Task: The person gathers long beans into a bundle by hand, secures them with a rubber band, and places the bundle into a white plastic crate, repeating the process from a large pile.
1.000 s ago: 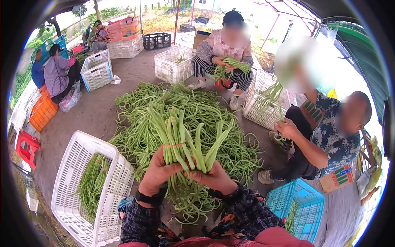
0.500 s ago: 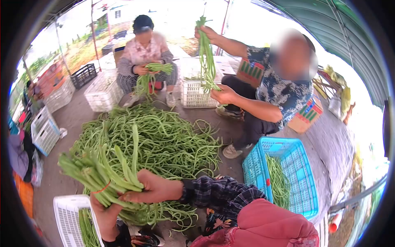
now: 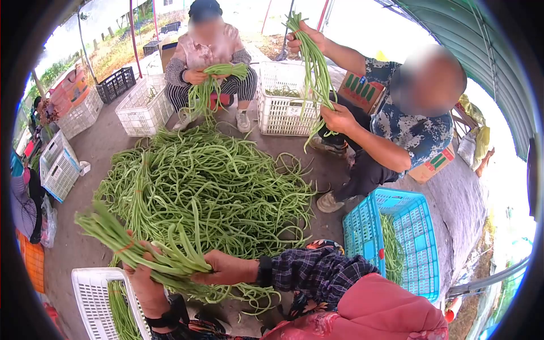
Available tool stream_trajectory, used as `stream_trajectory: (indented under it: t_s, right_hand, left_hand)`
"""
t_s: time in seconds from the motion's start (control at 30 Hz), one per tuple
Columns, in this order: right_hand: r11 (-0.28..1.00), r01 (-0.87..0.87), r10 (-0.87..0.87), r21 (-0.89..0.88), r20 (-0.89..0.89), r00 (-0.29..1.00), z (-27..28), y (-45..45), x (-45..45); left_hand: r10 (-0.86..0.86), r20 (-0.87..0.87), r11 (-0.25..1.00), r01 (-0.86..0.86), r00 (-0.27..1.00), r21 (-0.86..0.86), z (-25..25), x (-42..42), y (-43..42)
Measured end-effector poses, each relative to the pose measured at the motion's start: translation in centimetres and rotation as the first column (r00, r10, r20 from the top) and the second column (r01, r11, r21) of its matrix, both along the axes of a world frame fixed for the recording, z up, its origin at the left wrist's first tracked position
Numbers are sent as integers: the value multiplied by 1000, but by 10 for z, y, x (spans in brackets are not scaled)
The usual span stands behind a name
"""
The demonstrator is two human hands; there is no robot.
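Note:
My left hand (image 3: 146,283) is wrapped round a bunch of long green beans (image 3: 105,228), which has an orange band about it and tilts to the left. More loose bean ends fan out over the bunch, and my right hand (image 3: 226,267) grips these from the right side. Both hands are above the near edge of a large bean pile (image 3: 209,187) on the ground. The lower part of the bunch hangs below my hands.
A white crate (image 3: 90,292) with beans is at the lower left, a blue crate (image 3: 419,243) with beans at the right. Across the pile a seated person (image 3: 209,51) holds beans; another person (image 3: 413,136) at the right lifts a bunch. White crates (image 3: 283,113) stand behind.
The view has swung right. My hands and the banded bunch have moved to the lower left, and the bunch now tilts left instead of standing upright. The person at the right holds their bunch higher.

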State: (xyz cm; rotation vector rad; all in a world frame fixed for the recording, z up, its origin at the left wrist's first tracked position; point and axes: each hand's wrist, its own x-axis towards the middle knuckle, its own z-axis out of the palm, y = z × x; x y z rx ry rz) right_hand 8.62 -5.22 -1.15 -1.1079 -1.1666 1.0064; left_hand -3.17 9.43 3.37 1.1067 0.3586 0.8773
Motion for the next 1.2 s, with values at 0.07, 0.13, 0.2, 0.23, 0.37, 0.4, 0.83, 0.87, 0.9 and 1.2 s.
stream_trajectory:
  t_s: [0.07, 0.13, 0.2, 0.23, 0.37, 0.4, 0.83, 0.87, 0.9, 1.2]
  right_hand:
    - [990, -48, 80, -133, 247, 966, -6, -6, 2]
    - [982, -48, 72, -181, 129, 989, -11, -14, -2]
    - [971, -64, 71, -229, 22, 997, -19, -20, 4]
    - [970, -14, -24, -242, -155, 988, -27, -22, 13]
    - [937, 347, -324, -44, -482, 814, -20, -37, 60]
    - [895, 446, -385, 13, -484, 786, -19, -42, 76]
    - [687, 713, -490, -143, -816, 308, 0, -87, 125]
    - [749, 644, -464, -154, -817, 344, -5, -85, 123]
    - [804, 587, -383, -96, -838, 388, -10, -82, 122]
    - [949, 298, -309, -99, -454, 835, 0, -31, 56]
  left_hand:
    - [-98, 31, 993, 96, 995, 66, -2, -8, 29]
    - [16, 230, 994, 9, 973, -107, 6, -18, 46]
    - [14, 250, 994, 13, 968, -109, 3, -30, 56]
    - [44, 227, 998, -31, 973, -58, 4, -33, 55]
    - [124, 204, 992, -119, 971, -38, 9, -51, 53]
    - [180, 198, 983, -171, 964, -63, 10, -56, 54]
    - [454, -87, 887, -459, 887, -51, -19, -94, 74]
    - [464, -140, 879, -474, 875, -51, -22, -84, 71]
    - [387, -100, 919, -392, 917, -45, -25, -75, 63]
    - [49, -188, 989, -21, 981, 148, -28, 5, -3]
